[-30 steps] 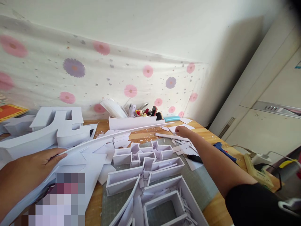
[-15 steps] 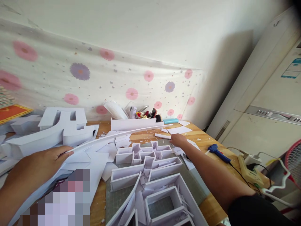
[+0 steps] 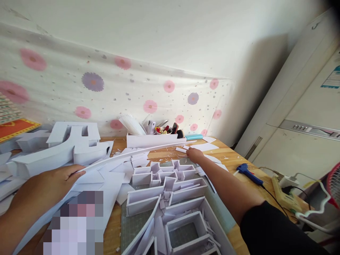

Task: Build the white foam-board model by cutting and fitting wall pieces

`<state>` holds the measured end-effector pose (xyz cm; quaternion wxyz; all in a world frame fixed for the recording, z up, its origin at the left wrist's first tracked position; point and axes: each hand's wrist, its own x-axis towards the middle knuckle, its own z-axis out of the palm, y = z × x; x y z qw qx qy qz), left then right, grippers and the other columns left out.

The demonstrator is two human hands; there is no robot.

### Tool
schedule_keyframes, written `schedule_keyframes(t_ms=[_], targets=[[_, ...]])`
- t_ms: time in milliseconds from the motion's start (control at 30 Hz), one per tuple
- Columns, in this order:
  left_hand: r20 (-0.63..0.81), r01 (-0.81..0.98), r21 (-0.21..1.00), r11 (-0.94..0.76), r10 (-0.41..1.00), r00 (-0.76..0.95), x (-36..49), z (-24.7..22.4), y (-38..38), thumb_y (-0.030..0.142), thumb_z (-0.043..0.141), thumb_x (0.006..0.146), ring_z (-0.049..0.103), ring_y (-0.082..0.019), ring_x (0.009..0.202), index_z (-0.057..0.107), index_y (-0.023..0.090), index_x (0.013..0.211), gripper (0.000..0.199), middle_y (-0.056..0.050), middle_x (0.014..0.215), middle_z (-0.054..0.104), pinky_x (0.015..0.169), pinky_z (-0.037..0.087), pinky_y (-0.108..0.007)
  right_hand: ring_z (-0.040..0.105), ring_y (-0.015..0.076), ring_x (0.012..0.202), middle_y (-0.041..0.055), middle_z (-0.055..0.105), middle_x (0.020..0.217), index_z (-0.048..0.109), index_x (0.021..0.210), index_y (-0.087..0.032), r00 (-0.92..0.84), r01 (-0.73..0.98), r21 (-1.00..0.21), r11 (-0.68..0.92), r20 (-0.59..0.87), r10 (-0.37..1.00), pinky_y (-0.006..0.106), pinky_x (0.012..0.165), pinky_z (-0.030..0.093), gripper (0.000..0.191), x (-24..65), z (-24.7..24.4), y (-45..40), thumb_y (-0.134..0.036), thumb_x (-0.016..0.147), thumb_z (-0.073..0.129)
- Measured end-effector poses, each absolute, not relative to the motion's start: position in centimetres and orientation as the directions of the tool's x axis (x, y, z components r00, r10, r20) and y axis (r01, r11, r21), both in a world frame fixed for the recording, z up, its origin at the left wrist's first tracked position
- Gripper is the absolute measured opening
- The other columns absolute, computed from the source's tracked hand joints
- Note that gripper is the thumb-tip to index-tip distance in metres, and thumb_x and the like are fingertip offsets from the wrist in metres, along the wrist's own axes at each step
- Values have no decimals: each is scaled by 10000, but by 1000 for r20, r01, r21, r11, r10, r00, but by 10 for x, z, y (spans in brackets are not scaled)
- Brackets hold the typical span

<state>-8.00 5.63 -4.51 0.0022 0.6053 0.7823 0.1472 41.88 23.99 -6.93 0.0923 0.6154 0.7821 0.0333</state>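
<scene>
My left hand (image 3: 67, 177) is closed, thumb against fingers, on the near end of a long, thin white foam-board strip (image 3: 138, 150). The strip slants away to the right over white sheets, its far end close to the storage box. Farther right, my right hand (image 3: 195, 155) reaches over the table with its fingers closed on a short white foam-board strip (image 3: 181, 150); the fingertips are partly hidden. Between my arms stands a white foam-board model with walled compartments (image 3: 186, 221), on a dark cutting mat (image 3: 139, 216). Loose offcuts lie within it.
White model buildings (image 3: 87, 148) stand at the left. Behind is a white box (image 3: 155, 141) holding small tools. A blue glue gun (image 3: 249, 173) and a power strip (image 3: 284, 194) lie right. Scraps and white sheets (image 3: 111, 184) cover parts of the wooden table (image 3: 225, 150).
My right hand has shifted slightly left and away from me, at the short strip. My left hand keeps its grip on the long strip. The view has moved slightly.
</scene>
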Motion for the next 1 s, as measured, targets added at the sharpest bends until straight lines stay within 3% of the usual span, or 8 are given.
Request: schedule_keyframes(t_ms=[100,233,567,800,1000], targets=[[84,942,188,276,952,-296,-75,-41,55,583,307,871,628,-244,877,691,394,1050,464,11,1046,716,721,412,-313,594,214,1025,93,575,1214,558,1205,-165,-234,957,157,246,-91,968,427,857,517,336,415,-65,244,-337,917,561],[65,941,181,284,952,-300,-72,-37,54,580,282,881,627,-243,881,683,390,1072,482,11,1053,712,718,407,-307,600,207,1006,87,585,1196,569,1187,-167,-240,960,112,255,-133,962,415,848,521,319,416,-58,240,-342,921,554],[81,935,233,267,953,-292,-77,-38,55,596,346,845,622,-277,868,705,359,1059,481,-32,1052,717,718,416,-336,596,204,1009,82,584,1205,583,1170,-182,-227,971,20,239,-244,943,404,854,519,293,391,-65,229,-340,926,546],[77,937,230,262,955,-286,-76,-37,55,597,329,856,622,-271,856,710,349,1044,492,-33,1042,719,710,412,-332,597,213,1012,83,583,1205,576,1182,-170,-133,990,10,139,-233,963,411,846,521,317,443,-44,224,-344,918,557],[90,942,219,256,955,-281,-74,-37,54,581,316,867,625,-264,838,706,357,1055,487,-31,1020,723,694,407,-326,600,210,1009,88,585,1195,563,1196,-163,-120,993,-30,116,-283,952,421,847,520,333,464,-53,216,-344,916,562]])
